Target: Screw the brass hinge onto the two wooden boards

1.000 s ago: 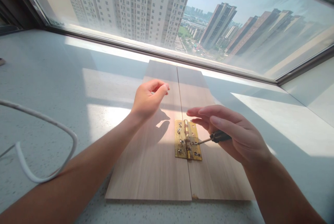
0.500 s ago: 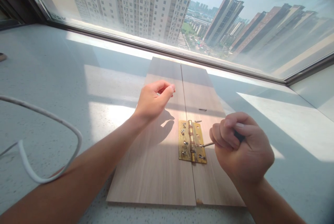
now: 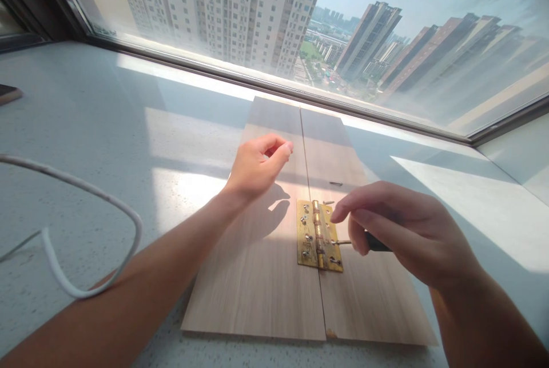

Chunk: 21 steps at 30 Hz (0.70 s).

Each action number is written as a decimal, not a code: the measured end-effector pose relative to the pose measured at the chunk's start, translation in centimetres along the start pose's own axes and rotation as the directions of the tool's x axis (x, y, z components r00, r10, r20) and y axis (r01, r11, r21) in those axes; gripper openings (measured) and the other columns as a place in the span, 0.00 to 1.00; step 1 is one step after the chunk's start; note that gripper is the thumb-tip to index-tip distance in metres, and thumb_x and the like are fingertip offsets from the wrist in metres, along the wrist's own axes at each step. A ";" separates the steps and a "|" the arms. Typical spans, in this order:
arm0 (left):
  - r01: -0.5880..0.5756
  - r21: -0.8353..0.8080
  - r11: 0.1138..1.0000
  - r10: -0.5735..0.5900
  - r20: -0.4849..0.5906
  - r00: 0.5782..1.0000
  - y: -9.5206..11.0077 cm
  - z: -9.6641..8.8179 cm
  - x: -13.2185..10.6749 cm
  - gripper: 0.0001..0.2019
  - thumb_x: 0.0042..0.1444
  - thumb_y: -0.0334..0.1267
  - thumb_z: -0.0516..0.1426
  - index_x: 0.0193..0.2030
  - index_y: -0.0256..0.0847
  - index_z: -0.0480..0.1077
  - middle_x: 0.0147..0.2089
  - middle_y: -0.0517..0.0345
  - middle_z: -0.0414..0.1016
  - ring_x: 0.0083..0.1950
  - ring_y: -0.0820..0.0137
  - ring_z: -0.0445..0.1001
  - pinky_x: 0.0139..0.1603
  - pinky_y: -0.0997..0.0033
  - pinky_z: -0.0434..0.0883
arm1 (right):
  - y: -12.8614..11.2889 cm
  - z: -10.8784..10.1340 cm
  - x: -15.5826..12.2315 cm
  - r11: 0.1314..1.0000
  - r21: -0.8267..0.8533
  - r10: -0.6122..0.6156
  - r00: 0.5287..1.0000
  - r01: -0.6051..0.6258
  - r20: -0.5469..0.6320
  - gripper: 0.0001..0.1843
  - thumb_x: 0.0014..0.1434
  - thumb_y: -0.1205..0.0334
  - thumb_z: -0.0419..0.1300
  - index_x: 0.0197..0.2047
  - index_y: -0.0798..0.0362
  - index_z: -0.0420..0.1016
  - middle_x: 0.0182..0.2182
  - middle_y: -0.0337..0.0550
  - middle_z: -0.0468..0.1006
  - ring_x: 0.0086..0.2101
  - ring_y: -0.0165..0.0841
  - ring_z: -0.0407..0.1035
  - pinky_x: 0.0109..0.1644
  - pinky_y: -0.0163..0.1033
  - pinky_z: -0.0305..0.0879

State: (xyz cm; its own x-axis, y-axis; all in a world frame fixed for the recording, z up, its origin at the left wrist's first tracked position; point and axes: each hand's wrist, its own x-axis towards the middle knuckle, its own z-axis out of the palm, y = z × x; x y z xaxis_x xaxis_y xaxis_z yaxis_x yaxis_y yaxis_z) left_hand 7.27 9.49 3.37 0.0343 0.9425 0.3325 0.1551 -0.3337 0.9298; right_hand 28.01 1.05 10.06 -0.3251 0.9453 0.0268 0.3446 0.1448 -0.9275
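Note:
A brass hinge (image 3: pixel 319 236) lies across the seam of two pale wooden boards (image 3: pixel 253 299). Several screws stand in its left leaf; the right leaf has a screw tilted near its lower end and bare holes higher up. My right hand (image 3: pixel 412 231) is wrapped loosely round the dark handle of a screwdriver (image 3: pixel 377 241), index finger lifted off. The metal shaft points left, its tip at a screw in the right leaf. Over the left board hovers my left hand (image 3: pixel 261 162), thumb and index finger pinched together; whatever may be between them is hidden.
A loose screw (image 3: pixel 335 184) lies on the right board, and another (image 3: pixel 328 202) at the hinge's top edge. A white cable (image 3: pixel 132 231) loops by my left forearm. The boards rest on a speckled sill (image 3: pixel 103 145) below a window. A dark object (image 3: pixel 9 94) sits far left.
My right hand has turned on the screwdriver, its fingers loosening from a tight fist and the index finger stretching out to the left. My left hand stays pinched. The view has shifted slightly.

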 end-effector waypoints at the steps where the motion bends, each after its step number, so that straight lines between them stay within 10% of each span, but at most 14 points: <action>1: -0.006 0.002 1.000 0.006 -0.002 1.000 0.0 0.0 0.0 0.11 0.59 0.40 0.55 0.28 0.40 0.74 0.28 0.57 0.76 0.33 0.69 0.72 0.33 0.68 0.66 | 0.0 -0.1 0.1 1.000 0.015 0.019 0.999 -0.019 0.028 0.07 0.62 0.60 0.61 0.42 0.49 0.80 0.25 0.40 0.76 0.20 0.28 0.67 0.22 0.35 0.61; 8: -0.023 0.009 1.000 0.023 -0.004 1.000 0.0 0.0 0.2 0.10 0.58 0.40 0.56 0.29 0.40 0.74 0.28 0.58 0.77 0.33 0.69 0.73 0.33 0.68 0.67 | 1.1 -1.8 0.6 0.993 0.111 0.028 0.980 -0.050 0.197 0.26 0.58 0.38 0.59 0.23 0.52 0.69 0.18 0.35 0.58 0.21 0.27 0.51 0.23 0.36 0.48; 16: -0.009 0.010 1.000 0.009 0.011 1.000 -0.2 -0.1 0.0 0.10 0.58 0.40 0.56 0.29 0.41 0.74 0.29 0.57 0.77 0.33 0.69 0.73 0.34 0.68 0.67 | 0.2 -1.5 1.3 0.991 0.006 0.127 0.954 -0.133 0.272 0.11 0.62 0.53 0.62 0.40 0.51 0.79 0.31 0.45 0.78 0.35 0.35 0.72 0.38 0.39 0.68; 21: -0.006 0.022 1.000 0.006 0.023 1.000 -0.3 0.0 0.0 0.11 0.59 0.41 0.56 0.29 0.40 0.74 0.29 0.57 0.77 0.34 0.68 0.73 0.34 0.68 0.67 | 0.7 -2.1 1.4 0.962 0.151 0.132 0.873 -0.227 0.469 0.12 0.63 0.54 0.60 0.36 0.54 0.78 0.17 0.36 0.68 0.18 0.27 0.60 0.21 0.34 0.55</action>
State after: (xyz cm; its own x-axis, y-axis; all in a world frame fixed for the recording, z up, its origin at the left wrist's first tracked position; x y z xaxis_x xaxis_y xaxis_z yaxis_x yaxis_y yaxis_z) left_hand 7.18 9.59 3.09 0.0576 0.9407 0.3344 0.1766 -0.3392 0.9240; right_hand 29.65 3.09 10.27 -0.6518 0.7072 -0.2739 0.2719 -0.1192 -0.9549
